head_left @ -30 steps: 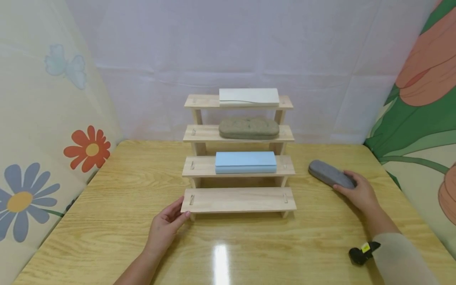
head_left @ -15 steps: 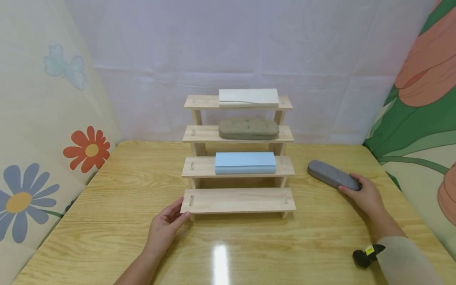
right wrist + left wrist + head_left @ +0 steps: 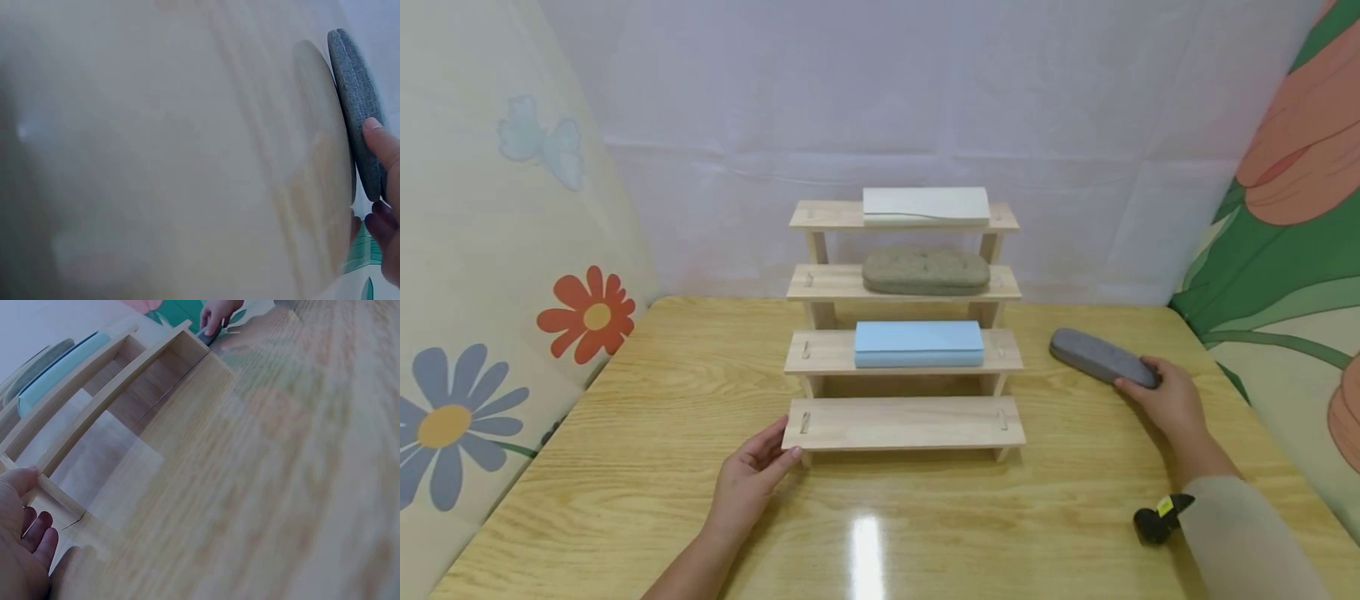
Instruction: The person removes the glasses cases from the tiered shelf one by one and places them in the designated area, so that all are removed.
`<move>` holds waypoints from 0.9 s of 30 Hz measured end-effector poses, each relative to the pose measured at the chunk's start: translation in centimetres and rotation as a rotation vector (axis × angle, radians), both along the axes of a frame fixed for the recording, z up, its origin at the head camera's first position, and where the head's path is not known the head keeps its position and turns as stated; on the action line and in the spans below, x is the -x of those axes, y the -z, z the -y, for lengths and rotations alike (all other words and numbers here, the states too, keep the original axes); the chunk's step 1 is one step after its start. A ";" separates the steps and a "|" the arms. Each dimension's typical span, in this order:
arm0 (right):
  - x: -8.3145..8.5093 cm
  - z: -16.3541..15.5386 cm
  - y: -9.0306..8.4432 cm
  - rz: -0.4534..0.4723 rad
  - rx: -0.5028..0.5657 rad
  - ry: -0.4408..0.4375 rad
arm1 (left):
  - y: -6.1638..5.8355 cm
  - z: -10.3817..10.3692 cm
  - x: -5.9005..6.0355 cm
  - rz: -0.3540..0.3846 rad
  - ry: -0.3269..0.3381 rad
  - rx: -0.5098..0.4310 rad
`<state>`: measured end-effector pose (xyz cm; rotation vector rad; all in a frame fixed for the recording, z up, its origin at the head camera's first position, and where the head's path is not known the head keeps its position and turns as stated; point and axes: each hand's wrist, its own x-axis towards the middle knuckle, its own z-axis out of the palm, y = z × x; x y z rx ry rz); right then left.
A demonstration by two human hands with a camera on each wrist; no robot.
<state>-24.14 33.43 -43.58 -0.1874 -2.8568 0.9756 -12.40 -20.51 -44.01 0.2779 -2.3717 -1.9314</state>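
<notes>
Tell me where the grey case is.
In the head view the grey case lies on the table, right of the wooden stand, gripped by the right hand.

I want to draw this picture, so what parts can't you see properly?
- Near end of the dark grey oval fabric case: head view, covered by the right hand.
- Black clip-like object with yellow tag: head view, partly hidden by the beige sleeve, too small to identify.
- Wooden tabletop: right wrist view, blurred.
- Left hand: left wrist view, cut off by the frame edge.

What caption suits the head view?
Right hand grips a grey case on the table; left hand touches the stepped wooden rack.
</notes>
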 end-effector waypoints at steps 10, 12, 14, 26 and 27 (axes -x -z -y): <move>0.8 0.1 -0.2 0.024 -0.001 0.055 | 0.1 0.1 0.0 -0.001 0.007 -0.007; 1.0 0.1 -0.2 0.029 -0.001 0.066 | 0.1 0.1 -0.1 -0.003 0.006 -0.008; 1.1 0.1 -0.3 0.036 -0.001 0.075 | 0.1 0.1 0.0 -0.005 0.005 -0.008; 2.0 0.0 -0.5 0.055 0.029 0.117 | 0.2 0.1 0.0 -0.001 0.007 -0.003; 2.0 0.0 -0.5 0.054 0.031 0.115 | 0.2 0.1 0.0 -0.001 0.007 -0.002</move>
